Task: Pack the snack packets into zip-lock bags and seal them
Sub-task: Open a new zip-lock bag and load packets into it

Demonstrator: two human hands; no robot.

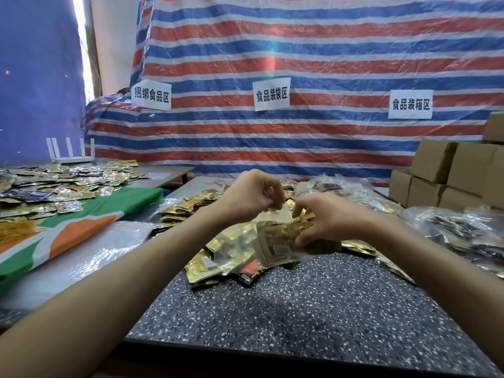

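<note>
Bag [268, 227] rim pinched by left hand [251, 195], right hand [332, 216]; tabletop [300, 309] reaches near edge.

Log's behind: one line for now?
left hand: pinches zip-lock bag mouth | right hand: grips bag | snack packets: inside | seal: cannot tell

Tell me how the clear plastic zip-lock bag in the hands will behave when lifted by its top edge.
Probably floppy: the thin film of the clear plastic zip-lock bag crumples where the left hand and right hand pinch its mouth. Likely to sag, since the gold foil snack packets bulge low inside. Possibly slippery: the film looks glossy.
</note>
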